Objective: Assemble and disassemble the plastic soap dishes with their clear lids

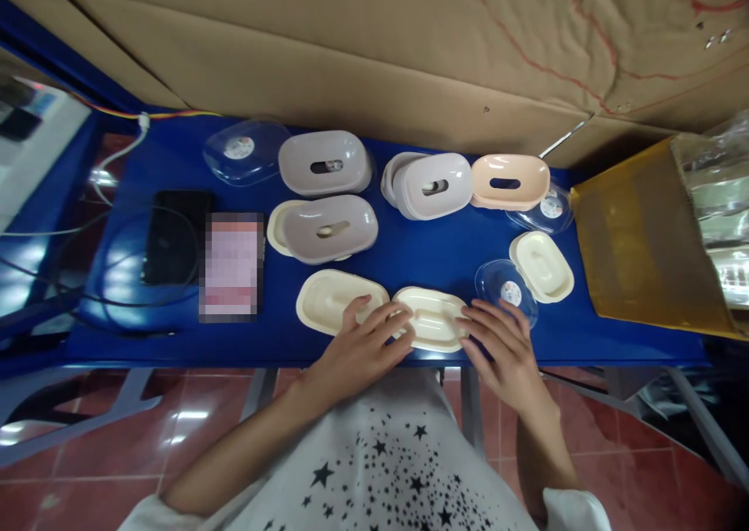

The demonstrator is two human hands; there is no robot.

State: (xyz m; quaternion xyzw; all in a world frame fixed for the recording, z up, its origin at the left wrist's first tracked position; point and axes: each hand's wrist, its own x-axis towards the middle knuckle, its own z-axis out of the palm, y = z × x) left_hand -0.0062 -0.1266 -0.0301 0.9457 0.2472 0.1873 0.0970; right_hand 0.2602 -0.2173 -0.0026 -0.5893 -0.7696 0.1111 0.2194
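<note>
A cream oval plastic tray (434, 322) with a raised ridge along its middle lies near the front edge of the blue table. My left hand (370, 336) has its fingertips on the tray's left end, with fingers curved over the rim. At the opposite end, my right hand (504, 350) grips the rim with its fingertips, the thumb low and the fingers above. A second cream tray (328, 297) sits partly under my left hand. Beside my right fingers is a clear plastic lid (490, 283) with a round label, partly covered by that hand.
Grey slotted oval trays (296, 159) stand in stacks behind, next to a peach slotted tray (510, 171). Another cream tray (541, 266) lies right, before a cardboard box (637, 235). A phone-like flat item (232, 266), blurred out, and a black device (169, 238) with cables are left.
</note>
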